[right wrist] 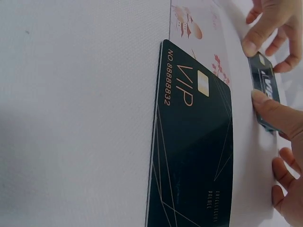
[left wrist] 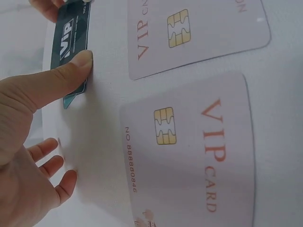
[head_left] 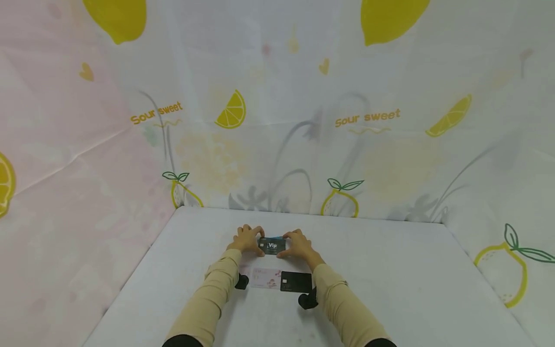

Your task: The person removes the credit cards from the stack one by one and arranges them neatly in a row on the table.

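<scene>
Both hands grip a small dark green card (head_left: 271, 246) marked "Vip", one at each end, over the far part of the table. My left hand (head_left: 247, 239) pinches its left end, thumb on the near edge. On the right end, my right hand (head_left: 298, 245) pinches it the same way. A blue edge (head_left: 277, 237) shows behind the dark card, and a teal corner (left wrist: 70, 101) sticks out past it in the left wrist view. Nearer lie a pale pink VIP card (head_left: 266, 278) and a black VIP card (head_left: 296, 282) that overlaps its right end.
A second pale pink VIP card (left wrist: 189, 156) lies beside the first, mostly behind the left forearm in the head view. The white table (head_left: 390, 279) meets a lemon-patterned cloth (head_left: 277, 159) at the back and sides. Black wrist mounts (head_left: 308, 300) sit under the forearms.
</scene>
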Available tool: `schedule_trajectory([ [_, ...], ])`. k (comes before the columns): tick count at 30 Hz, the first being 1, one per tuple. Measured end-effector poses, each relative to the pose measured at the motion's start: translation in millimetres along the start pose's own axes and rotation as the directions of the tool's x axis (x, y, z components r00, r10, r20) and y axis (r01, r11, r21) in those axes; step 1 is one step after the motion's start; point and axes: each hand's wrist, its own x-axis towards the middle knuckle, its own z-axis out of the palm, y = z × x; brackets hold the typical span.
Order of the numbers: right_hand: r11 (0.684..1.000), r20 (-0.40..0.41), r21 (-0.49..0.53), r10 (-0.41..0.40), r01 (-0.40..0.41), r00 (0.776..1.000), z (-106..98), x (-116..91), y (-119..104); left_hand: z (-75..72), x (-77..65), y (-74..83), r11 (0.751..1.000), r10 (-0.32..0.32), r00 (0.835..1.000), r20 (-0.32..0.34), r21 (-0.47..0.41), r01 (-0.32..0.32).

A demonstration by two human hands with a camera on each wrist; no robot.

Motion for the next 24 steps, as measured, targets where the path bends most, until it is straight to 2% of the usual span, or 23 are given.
schedule_trajectory([
  [8,1.000,0.003,0.027,0.004,-0.004,1.000,0,-2,1,5.9,-1.4,-6.2,0.998,0.043,0.998,-0.043,-0.040,-0.045],
  [12,1.000,0.020,0.029,-0.009,0.008,1.000,2,-4,2,8.6,-1.0,-9.9,0.998,0.041,0.998,-0.043,-0.054,-0.043],
  [14,0.999,0.016,0.005,-0.040,0.040,0.999,3,-5,2,8.4,-1.1,-10.7,0.997,0.036,0.999,-0.036,-0.062,-0.039],
  [18,0.985,-0.011,-0.106,-0.137,0.135,0.991,1,-8,2,6.5,-2.3,-10.9,0.995,0.041,0.999,-0.029,-0.086,-0.043],
  [21,0.969,-0.016,-0.172,-0.183,0.178,0.983,-1,-10,3,7.6,-4.8,-12.8,0.992,0.072,0.996,-0.046,-0.105,-0.076],
  [24,0.962,-0.024,-0.179,-0.214,0.206,0.977,-1,-11,7,9.5,-6.7,-14.9,0.986,0.104,0.992,-0.073,-0.121,-0.113],
])
